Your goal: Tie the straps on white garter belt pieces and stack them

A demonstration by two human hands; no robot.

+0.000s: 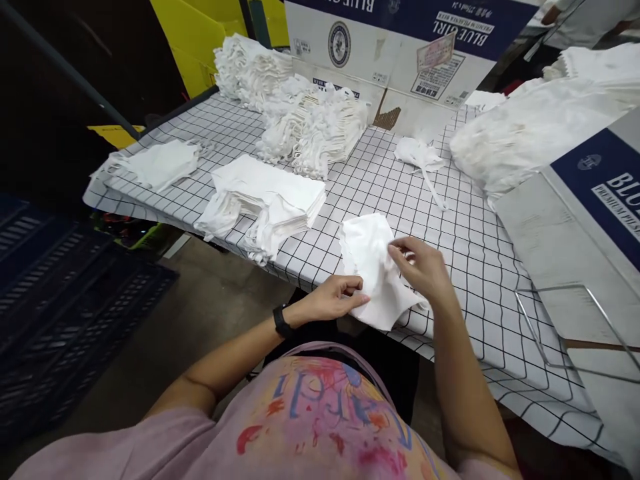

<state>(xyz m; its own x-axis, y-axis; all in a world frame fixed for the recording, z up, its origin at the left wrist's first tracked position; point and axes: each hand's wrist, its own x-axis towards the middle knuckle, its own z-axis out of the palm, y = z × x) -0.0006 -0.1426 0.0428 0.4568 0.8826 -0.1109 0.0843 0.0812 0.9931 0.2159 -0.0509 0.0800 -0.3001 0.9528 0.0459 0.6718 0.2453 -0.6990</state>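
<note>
A white cloth piece [373,250] with a wavy edge lies at the table's front edge, its lower end hanging toward my lap. My left hand [337,297] pinches its near left side between thumb and fingers. On the right side, my right hand [423,267] has thumb and forefinger closed on a raised fold of the same cloth. Just left of it sits a neat stack of white cloth pieces [270,187], with thin straps gathered at its front. What kind of garment these are, I cannot tell for sure.
Bundled white cloths [325,127] are piled at the back, and a loose pile [160,163] lies at left. One crumpled piece [417,153] trails a strap. Cardboard boxes [375,53] stand behind, a large white heap [545,127] at right, and a wire frame [555,290] nearby.
</note>
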